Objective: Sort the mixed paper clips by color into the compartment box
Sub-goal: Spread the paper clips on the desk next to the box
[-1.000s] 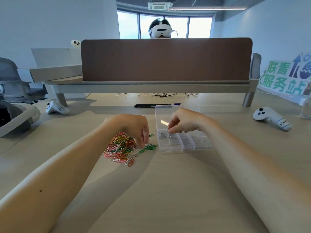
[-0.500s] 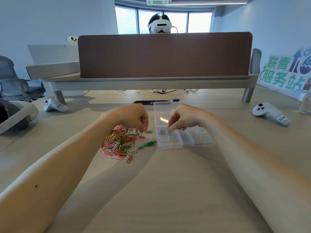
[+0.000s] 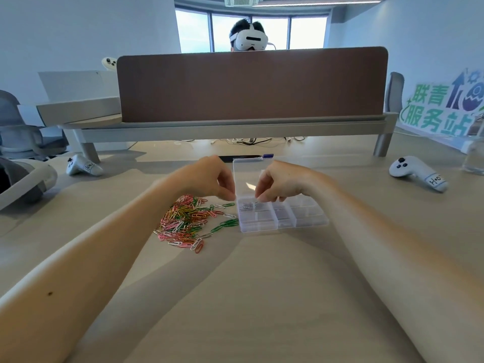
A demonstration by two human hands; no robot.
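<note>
Compartment box: clear, on the worktop before me, lid raised at the back.
Paper clips: mixed heap of pink, green, yellow and white, just left of the box.
Left hand: curled, fingers pressed together at the box's left edge; whether they pinch a clip I cannot tell.
Right hand: fingers bunched over the back-left compartment; I cannot tell what they hold.
Silvery clips: in that compartment.
</note>
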